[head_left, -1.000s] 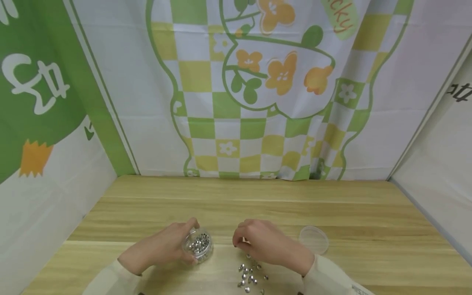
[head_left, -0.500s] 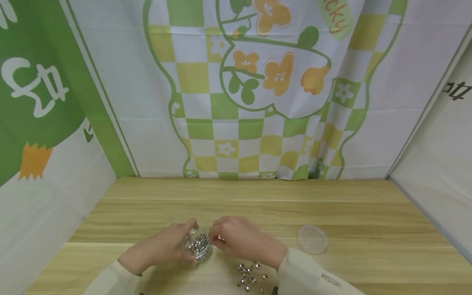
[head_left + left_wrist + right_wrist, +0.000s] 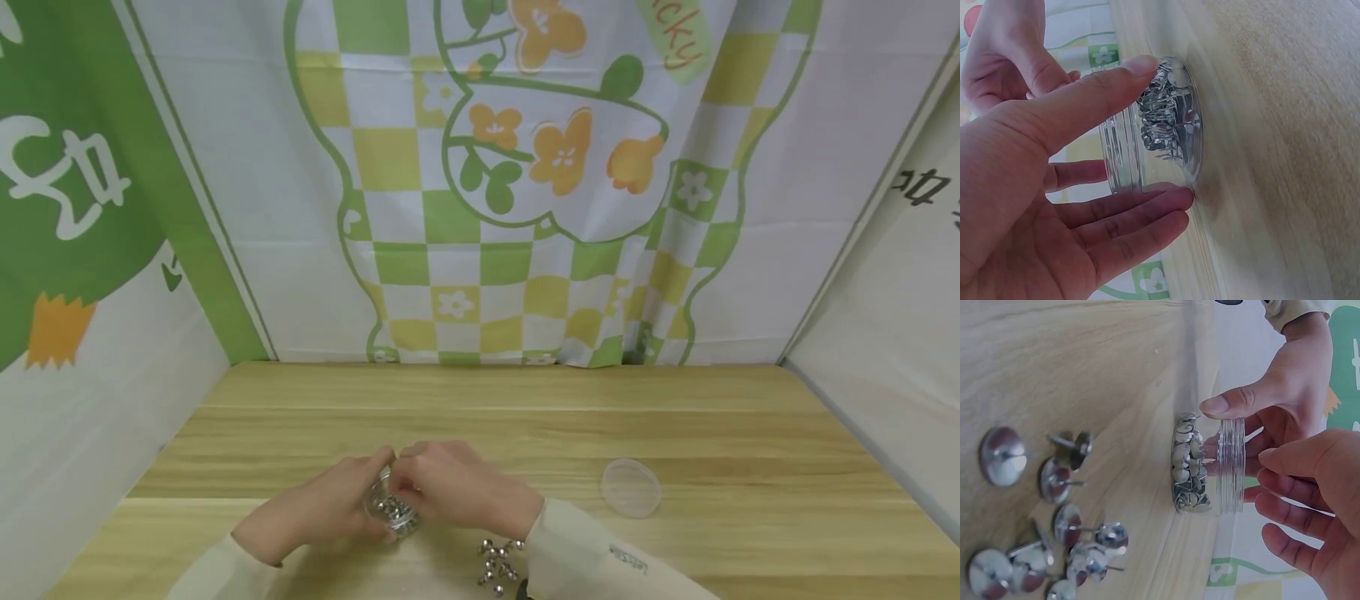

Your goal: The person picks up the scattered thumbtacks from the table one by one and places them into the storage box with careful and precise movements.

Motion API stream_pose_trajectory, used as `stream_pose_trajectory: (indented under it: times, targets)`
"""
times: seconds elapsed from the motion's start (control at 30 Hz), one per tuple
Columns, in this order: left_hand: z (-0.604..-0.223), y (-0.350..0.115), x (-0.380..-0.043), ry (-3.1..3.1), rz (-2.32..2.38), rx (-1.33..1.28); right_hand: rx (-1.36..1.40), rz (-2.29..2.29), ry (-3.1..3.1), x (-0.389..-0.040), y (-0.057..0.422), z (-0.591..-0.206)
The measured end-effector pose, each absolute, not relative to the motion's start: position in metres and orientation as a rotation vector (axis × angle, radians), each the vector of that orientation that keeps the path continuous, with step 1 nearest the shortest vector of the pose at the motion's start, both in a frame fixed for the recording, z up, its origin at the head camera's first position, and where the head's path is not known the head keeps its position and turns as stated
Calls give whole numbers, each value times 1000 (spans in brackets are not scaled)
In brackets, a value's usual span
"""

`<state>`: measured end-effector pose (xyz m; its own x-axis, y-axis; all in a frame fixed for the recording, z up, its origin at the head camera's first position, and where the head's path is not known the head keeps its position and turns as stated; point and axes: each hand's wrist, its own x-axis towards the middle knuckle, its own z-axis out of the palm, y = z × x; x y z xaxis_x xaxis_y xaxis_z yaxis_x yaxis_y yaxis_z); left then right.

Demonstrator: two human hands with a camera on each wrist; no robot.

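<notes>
Thumbtacks [image 3: 1190, 464] sit in a clear jar [image 3: 1230, 465] gripped by the left hand [image 3: 337, 498], the right hand [image 3: 450, 486] at its mouth, fingers loosely bent, gripping nothing visible.

Cloth-walled booth, checkered floral curtain [image 3: 517, 242] behind, printed hangings [image 3: 112, 225] either side, wood-grain tabletop [image 3: 495, 408]

Head view, 12 o'clock = away from person. Jar [image 3: 1231, 467] on table [image 3: 750, 450]; tacks [image 3: 1186, 464] inside. Left hand [image 3: 333, 504] at jar's 9 o'clock, right hand [image 3: 442, 485] at 2–3, by its mouth. Loose tacks [image 3: 497, 560] at 4; lid [image 3: 631, 488] farther out, 3. Curtain [image 3: 510, 267] behind table, 12.
</notes>
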<state>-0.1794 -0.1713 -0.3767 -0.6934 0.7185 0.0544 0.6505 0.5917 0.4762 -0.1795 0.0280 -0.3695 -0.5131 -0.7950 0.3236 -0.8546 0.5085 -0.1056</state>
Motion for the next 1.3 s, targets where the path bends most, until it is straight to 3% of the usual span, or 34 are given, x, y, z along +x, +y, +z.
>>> stream_pose_trajectory:
  times: [1.3]
  targets:
    - [-378, -171, -179, 2687, 700, 1203, 1377, 403, -2531, -182, 22, -378]
